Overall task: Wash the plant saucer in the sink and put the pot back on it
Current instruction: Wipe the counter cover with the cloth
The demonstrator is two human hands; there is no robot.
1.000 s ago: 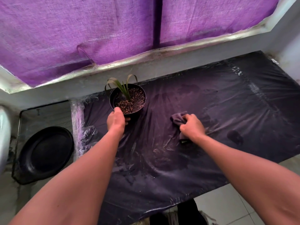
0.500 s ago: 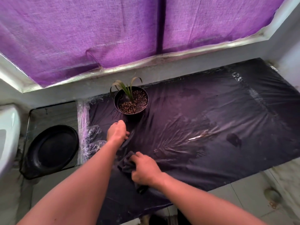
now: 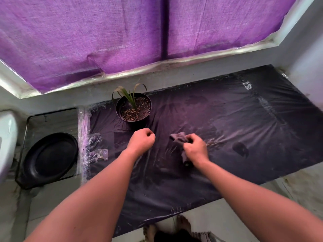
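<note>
A black pot (image 3: 133, 109) with a small green plant stands on the dark plastic-covered table (image 3: 244, 123) near its back left. The black saucer (image 3: 49, 158) lies apart from it on a wire rack (image 3: 52, 117) to the left of the table. My left hand (image 3: 142, 139) hovers just in front of the pot with fingers curled, holding nothing. My right hand (image 3: 194, 148) grips a dark cloth (image 3: 179, 138) pressed against the table surface.
A white basin edge (image 3: 6, 137) shows at the far left. Purple curtains (image 3: 122, 35) hang over the window ledge behind the table. Crumpled clear plastic (image 3: 96, 145) lies along the table's left edge. My feet (image 3: 181, 226) stand on the tiled floor below.
My right hand has carried the cloth from the table's front left back toward the middle. My left hand stayed in front of the pot and curled its fingers.
</note>
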